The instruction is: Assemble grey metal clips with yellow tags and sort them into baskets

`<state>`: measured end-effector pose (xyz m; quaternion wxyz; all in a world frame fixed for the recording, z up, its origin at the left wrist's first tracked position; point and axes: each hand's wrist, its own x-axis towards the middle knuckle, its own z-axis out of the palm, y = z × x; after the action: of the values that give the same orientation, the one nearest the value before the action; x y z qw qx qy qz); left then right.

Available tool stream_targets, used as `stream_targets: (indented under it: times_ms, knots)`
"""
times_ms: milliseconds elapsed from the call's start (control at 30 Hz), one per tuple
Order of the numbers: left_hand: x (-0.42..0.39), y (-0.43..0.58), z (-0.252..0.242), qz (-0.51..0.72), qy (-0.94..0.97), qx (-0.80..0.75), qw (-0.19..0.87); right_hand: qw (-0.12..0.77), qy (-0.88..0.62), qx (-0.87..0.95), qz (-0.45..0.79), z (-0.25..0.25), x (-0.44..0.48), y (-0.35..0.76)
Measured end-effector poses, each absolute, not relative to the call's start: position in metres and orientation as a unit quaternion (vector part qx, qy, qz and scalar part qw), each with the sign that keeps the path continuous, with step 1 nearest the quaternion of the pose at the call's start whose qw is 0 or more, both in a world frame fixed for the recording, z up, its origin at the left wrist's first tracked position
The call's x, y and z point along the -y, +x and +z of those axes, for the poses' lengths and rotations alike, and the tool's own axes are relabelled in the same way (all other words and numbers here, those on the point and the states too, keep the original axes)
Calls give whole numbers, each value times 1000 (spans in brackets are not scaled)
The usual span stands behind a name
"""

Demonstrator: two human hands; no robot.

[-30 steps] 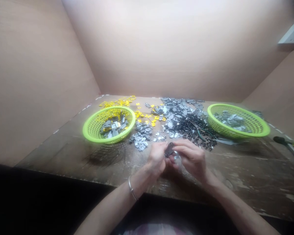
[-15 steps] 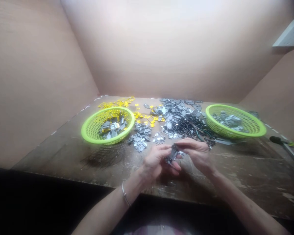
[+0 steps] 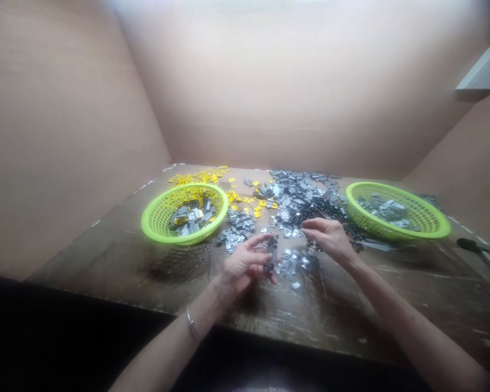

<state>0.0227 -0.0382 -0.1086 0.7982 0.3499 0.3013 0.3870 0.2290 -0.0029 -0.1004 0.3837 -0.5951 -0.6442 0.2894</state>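
Person at a scarred wooden workbench [image 3: 351, 318], both bare hands in view, near the middle of the bench. The left hand [image 3: 243, 265] is pinching a small dark metal part [image 3: 272, 255], fingertips and thumb pressed together on it, the part standing roughly upright and tilted slightly. Its exact shape is hard to make out at this size. The right hand [image 3: 329, 239] is apart from it, off to the right, fingers spread, nothing visible in its grip. Its fingertips are at the near edge of a heap of black bits [image 3: 322, 209], but whether they touch it can't be told.

Just beside and between the hands, a small scatter of silver metal pieces [image 3: 294, 264] lies on the bench. Farther off, a big spread of grey metal pieces [image 3: 296, 188] runs across the far middle, with yellow pieces [image 3: 200, 177] to the far left and some mixed in near the centre.

Two lime-green plastic baskets: left basket [image 3: 159, 228] holds grey and yellow pieces, right basket [image 3: 416, 231] holds grey pieces. A green-handled tool [image 3: 471, 246] lies at the right edge. Thin bracelet [image 3: 193, 329] on the left wrist. Brown board walls [image 3: 294, 98] surround the bench on the far side and both ends.
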Motion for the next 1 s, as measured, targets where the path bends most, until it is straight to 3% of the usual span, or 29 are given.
stream_targets:
  times_ms: [400,567,800,1000]
  knots:
    - [54,-11,-126,429,313,-348,772,250,-464,847,72,-130,-39,164]
    - [51,-16,-127,448,297,-350,767,214,-425,878,47,-141,-50,133]
    - [46,-14,-129,476,291,-347,754,266,-473,835,83,-134,-52,148]
    - [35,9,-131,552,335,-384,660,324,-552,677,363,-97,-24,180]
